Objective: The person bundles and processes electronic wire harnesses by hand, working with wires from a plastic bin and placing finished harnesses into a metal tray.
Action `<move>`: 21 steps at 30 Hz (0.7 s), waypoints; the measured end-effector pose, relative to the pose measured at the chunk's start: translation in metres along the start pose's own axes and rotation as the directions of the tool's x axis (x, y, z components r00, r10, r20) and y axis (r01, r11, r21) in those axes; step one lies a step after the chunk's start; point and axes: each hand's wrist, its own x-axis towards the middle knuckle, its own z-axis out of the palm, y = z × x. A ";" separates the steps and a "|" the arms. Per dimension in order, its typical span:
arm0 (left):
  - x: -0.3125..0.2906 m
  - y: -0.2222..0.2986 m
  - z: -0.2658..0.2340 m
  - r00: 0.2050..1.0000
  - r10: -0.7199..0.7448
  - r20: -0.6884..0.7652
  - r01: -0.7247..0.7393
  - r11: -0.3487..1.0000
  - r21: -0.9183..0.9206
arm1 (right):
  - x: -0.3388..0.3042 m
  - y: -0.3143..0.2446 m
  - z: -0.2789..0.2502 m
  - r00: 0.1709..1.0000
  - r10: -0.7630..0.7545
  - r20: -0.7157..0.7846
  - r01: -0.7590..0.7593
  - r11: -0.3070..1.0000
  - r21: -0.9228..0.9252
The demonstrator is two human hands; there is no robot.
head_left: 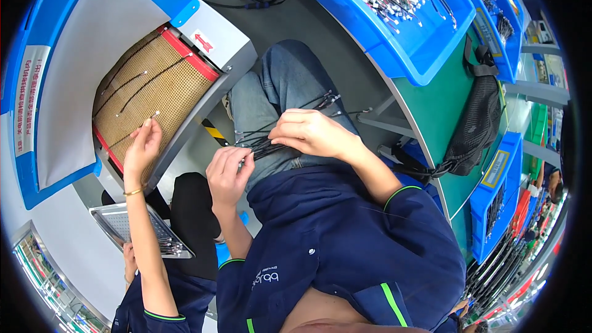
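Note:
A bundle of thin black cables [265,146] with small connectors lies across my lap. My right hand [314,134] is curled over the bundle and holds it, with several cable ends sticking out beyond the knuckles. At the bundle's left end is my left hand [227,176], its thumb and fingers drawn together. Whatever sits between those fingertips is too small to make out. Further left, a co-worker's hand [145,142] pinches a cable end over a tan mesh conveyor belt [166,80], where several black cables are spread out.
A machine with a blue-edged hood [68,86] surrounds the belt. Below it, the co-worker has a metal tray [114,213] with cables. On the right, a green worktable [425,111] carries a blue bin [394,55] of cables and a black mesh bag [475,129]. More blue bins [478,209] stand beyond.

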 end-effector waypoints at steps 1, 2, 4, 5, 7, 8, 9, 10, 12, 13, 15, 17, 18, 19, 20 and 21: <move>-0.001 0.000 0.001 1.000 -0.029 -0.006 0.029 1.000 -0.013 | 0.000 0.000 -0.001 0.999 0.021 0.026 -0.020 1.000 -0.024; 0.000 0.000 0.001 1.000 -0.028 -0.005 0.028 1.000 -0.012 | 0.000 -0.001 -0.001 0.999 0.020 0.026 -0.020 1.000 -0.023; 0.000 0.001 0.001 0.999 -0.052 -0.007 0.052 0.998 -0.021 | 0.001 -0.002 -0.002 1.000 0.024 0.021 -0.023 0.999 -0.029; 0.000 0.001 0.001 0.999 -0.050 -0.006 0.050 0.999 -0.022 | 0.001 -0.002 -0.002 1.000 0.024 0.019 -0.024 0.999 -0.031; -0.001 0.001 0.001 0.997 -0.073 -0.014 0.073 0.997 -0.035 | 0.001 -0.002 -0.003 1.000 0.015 -0.001 -0.015 1.000 -0.018; -0.001 0.001 0.001 0.997 -0.073 -0.014 0.073 0.997 -0.035 | 0.001 -0.002 -0.003 1.000 0.015 -0.001 -0.015 1.000 -0.018; 0.000 0.001 0.001 0.999 -0.044 -0.018 0.043 0.999 -0.033 | 0.001 -0.002 -0.004 1.000 0.023 0.005 -0.023 1.000 -0.017; 0.000 0.001 0.001 1.000 -0.014 -0.021 0.014 0.999 -0.031 | 0.001 -0.002 -0.004 0.999 0.031 0.012 -0.031 0.999 -0.015; 0.001 -0.001 -0.001 0.999 0.025 -0.021 -0.026 0.999 -0.019 | 0.001 -0.001 -0.004 1.000 0.028 0.014 -0.028 0.999 -0.015; 0.001 -0.002 -0.001 0.998 0.063 -0.021 -0.064 0.998 -0.007 | 0.001 -0.001 -0.004 1.000 0.025 0.018 -0.024 1.000 -0.015; 0.002 -0.002 -0.001 0.998 0.066 -0.022 -0.066 0.998 0.003 | 0.001 0.001 0.000 1.000 0.014 -0.002 -0.014 1.000 0.004; 0.004 -0.003 0.000 0.997 0.069 -0.024 -0.069 0.998 0.015 | 0.001 0.001 0.001 1.000 0.001 -0.022 0.000 1.000 0.025; 0.005 -0.003 0.000 0.996 0.089 -0.026 -0.088 0.995 0.038 | 0.001 0.001 0.000 1.000 -0.002 -0.018 0.002 1.000 0.021; 0.005 -0.004 0.001 0.994 0.109 -0.028 -0.107 0.992 0.061 | 0.002 0.001 0.000 1.000 -0.005 -0.013 0.005 1.000 0.017; 0.006 -0.004 0.001 0.994 0.108 -0.028 -0.106 0.993 0.060 | 0.002 0.001 0.000 1.000 -0.004 -0.013 0.004 1.000 0.017; 0.006 -0.004 0.002 0.993 0.110 -0.028 -0.109 0.993 0.042 | 0.002 0.002 0.001 1.000 -0.016 -0.019 0.016 1.000 0.012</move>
